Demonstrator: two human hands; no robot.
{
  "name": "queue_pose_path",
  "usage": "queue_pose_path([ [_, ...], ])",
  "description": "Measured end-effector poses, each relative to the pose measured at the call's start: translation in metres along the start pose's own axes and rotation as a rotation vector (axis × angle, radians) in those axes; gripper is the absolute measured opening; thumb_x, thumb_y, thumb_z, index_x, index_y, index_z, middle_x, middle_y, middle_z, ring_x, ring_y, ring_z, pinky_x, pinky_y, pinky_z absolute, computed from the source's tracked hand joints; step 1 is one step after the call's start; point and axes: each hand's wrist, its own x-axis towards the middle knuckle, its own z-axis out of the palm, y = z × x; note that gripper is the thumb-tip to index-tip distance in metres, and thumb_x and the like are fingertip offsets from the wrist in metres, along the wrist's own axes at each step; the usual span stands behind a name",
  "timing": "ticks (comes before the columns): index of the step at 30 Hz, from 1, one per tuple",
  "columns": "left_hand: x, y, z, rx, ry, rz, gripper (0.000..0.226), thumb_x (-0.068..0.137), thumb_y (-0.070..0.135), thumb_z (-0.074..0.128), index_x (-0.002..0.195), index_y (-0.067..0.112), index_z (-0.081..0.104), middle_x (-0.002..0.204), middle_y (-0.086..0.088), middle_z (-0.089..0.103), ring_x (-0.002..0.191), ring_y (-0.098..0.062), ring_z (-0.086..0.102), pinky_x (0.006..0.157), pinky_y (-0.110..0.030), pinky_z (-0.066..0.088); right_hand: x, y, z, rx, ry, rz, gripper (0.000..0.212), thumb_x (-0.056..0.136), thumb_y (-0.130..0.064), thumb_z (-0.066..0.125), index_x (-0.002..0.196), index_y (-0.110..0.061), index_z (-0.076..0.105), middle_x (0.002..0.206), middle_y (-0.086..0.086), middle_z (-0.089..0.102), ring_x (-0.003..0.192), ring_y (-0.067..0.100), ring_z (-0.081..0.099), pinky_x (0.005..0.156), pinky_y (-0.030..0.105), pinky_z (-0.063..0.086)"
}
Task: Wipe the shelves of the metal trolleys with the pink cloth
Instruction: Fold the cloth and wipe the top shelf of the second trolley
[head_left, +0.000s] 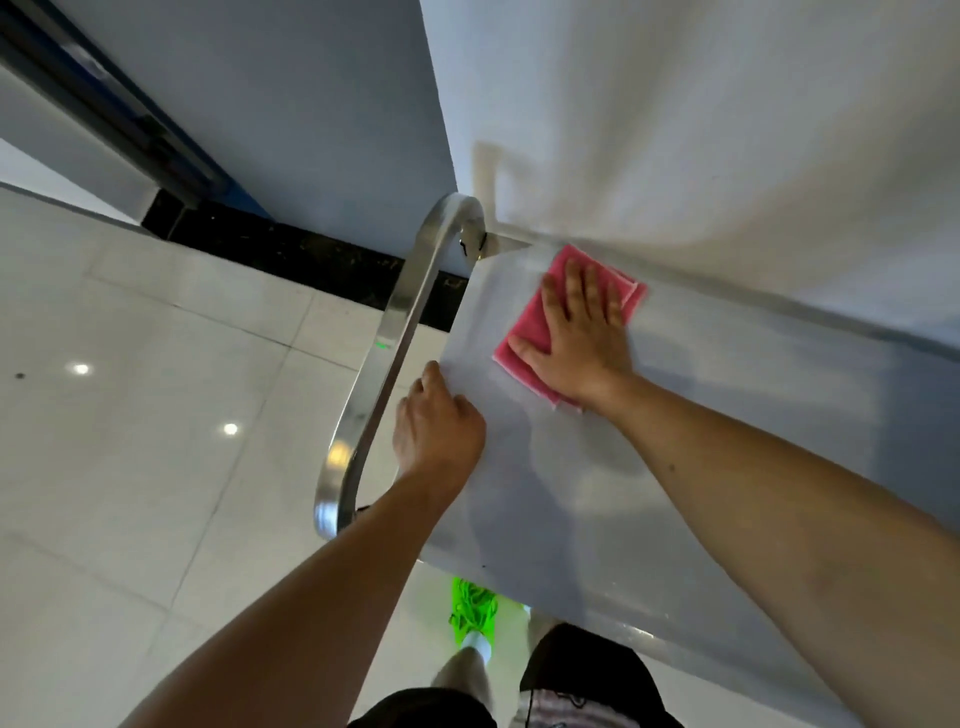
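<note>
Trolley top shelf (701, 415) runs flush along a white wall (727, 130) on the far side of the right hand; no gap visible there. Curved metal handle (387, 332) bounds the shelf end just beyond the left hand. Pale tiled floor (130, 415) lies open to the left of that handle.

Left hand (439, 423) rests at the shelf's end edge, fingers curled over it; whether they actually grip the lip I cannot tell.

Right hand (576, 338) lies flat, fingers spread and straight, pressing the pink cloth (530, 332) onto the shelf. Cloth is folded, under the palm, its corners showing past the fingertips and thumb, close to the wall corner.

A green shoe (472, 610) shows below the shelf's near edge.
</note>
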Motion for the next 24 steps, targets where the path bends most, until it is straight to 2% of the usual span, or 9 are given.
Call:
queue_pose_path([
  [2,0.002,-0.002,0.0,0.011,0.008,-0.001,0.052,0.096,0.022,0.043,0.147,0.015,0.037,0.129,-0.013,0.062,0.113,-0.034,0.059,0.095,-0.045,0.046,0.012,-0.003,-0.005,-0.004,-0.008,-0.067,0.095,0.087,-0.077,0.005,0.164,-0.022,-0.006,0.169,0.01,-0.022,0.154,0.032,-0.022,0.124,0.049,-0.015],
  [4,0.004,-0.001,-0.002,0.031,0.016,0.005,0.05,0.098,0.025,0.04,0.147,0.014,0.037,0.115,-0.014,0.067,0.094,-0.03,0.06,0.08,-0.041,0.045,0.021,-0.011,-0.006,-0.026,-0.006,-0.141,0.088,0.089,-0.07,0.001,0.164,-0.025,-0.002,0.17,0.007,-0.016,0.155,0.03,-0.02,0.123,0.047,-0.017],
  [6,0.007,0.0,-0.003,0.044,0.024,0.021,0.048,0.1,0.027,0.037,0.146,0.013,0.038,0.104,-0.015,0.069,0.078,-0.025,0.052,0.071,-0.035,0.037,0.024,-0.02,-0.006,-0.057,0.007,-0.211,0.078,0.095,-0.063,0.007,0.164,-0.027,-0.001,0.171,0.004,-0.013,0.156,0.029,-0.018,0.123,0.047,-0.017],
  [8,0.007,0.003,-0.005,0.036,0.01,0.017,0.046,0.104,0.031,0.033,0.145,0.013,0.04,0.11,-0.017,0.069,0.076,-0.026,0.055,0.07,-0.034,0.036,0.024,-0.029,-0.003,-0.067,0.01,-0.25,0.071,0.102,-0.057,0.015,0.163,-0.027,-0.002,0.171,0.002,-0.012,0.156,0.028,-0.017,0.124,0.048,-0.015],
  [10,0.005,0.006,-0.006,0.038,-0.026,0.044,0.043,0.106,0.031,0.027,0.141,0.012,0.043,0.138,-0.018,0.056,0.095,-0.035,0.063,0.079,-0.036,0.043,0.019,-0.033,0.001,-0.072,0.016,-0.265,0.068,0.105,-0.054,0.018,0.163,-0.027,-0.004,0.171,0.002,-0.013,0.156,0.028,-0.017,0.125,0.049,-0.013],
  [12,0.003,0.009,-0.007,0.019,-0.043,0.062,0.044,0.108,0.032,0.024,0.144,0.013,0.038,0.152,-0.016,0.042,0.116,-0.04,0.058,0.092,-0.042,0.046,0.01,-0.036,0.004,-0.067,0.017,-0.299,0.069,0.105,-0.053,0.021,0.163,-0.026,-0.006,0.171,0.002,-0.01,0.157,0.027,-0.015,0.125,0.05,-0.01],
  [16,0.001,0.008,-0.014,-0.201,-0.136,-0.075,0.06,0.103,0.056,0.017,0.154,0.026,0.028,0.148,-0.019,0.047,0.131,-0.04,0.047,0.11,-0.053,0.039,-0.022,-0.044,0.015,-0.054,0.056,-0.38,0.072,0.105,-0.05,0.025,0.164,-0.018,-0.002,0.172,0.005,0.001,0.158,0.027,-0.006,0.127,0.05,-0.005],
  [19,-0.003,0.004,-0.019,-0.266,-0.205,-0.136,0.068,0.097,0.069,0.011,0.155,0.035,0.025,0.152,-0.02,0.041,0.138,-0.042,0.04,0.112,-0.06,0.035,-0.057,-0.06,0.028,-0.03,0.047,-0.382,0.073,0.101,-0.055,0.013,0.164,-0.02,0.005,0.172,0.003,0.007,0.158,0.025,-0.007,0.127,0.05,-0.005],
  [24,-0.004,0.002,-0.021,-0.293,-0.275,-0.151,0.067,0.097,0.072,0.009,0.157,0.043,0.016,0.16,-0.019,0.028,0.146,-0.044,0.026,0.116,-0.065,0.024,-0.123,-0.088,0.055,0.064,-0.056,-0.333,0.067,0.105,-0.056,0.016,0.164,-0.026,0.009,0.172,0.001,0.01,0.157,0.024,-0.01,0.126,0.048,-0.011],
])
